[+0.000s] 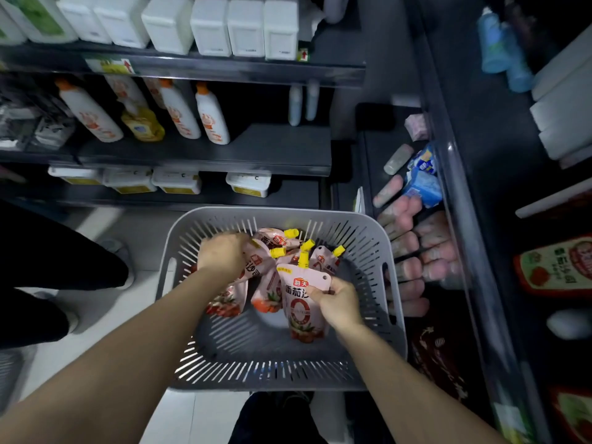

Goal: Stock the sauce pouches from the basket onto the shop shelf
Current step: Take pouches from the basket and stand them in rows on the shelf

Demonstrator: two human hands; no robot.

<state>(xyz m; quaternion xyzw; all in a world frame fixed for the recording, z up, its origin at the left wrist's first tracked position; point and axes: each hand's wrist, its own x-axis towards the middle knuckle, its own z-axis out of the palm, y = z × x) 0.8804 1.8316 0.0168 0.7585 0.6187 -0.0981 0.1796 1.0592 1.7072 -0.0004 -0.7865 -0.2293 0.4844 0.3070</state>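
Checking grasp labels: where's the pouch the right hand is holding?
In the head view, the held pouch stands upright inside the grey basket, right of centre, gripped at its edge by the right hand, beside the pouch pile under the left hand.

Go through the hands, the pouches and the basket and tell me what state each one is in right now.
left hand: inside the basket, closed on a sauce pouch
right hand: grip closed on an upright pouch
pouch caps: yellow, all on
basket: on the floor, still holding several pouches
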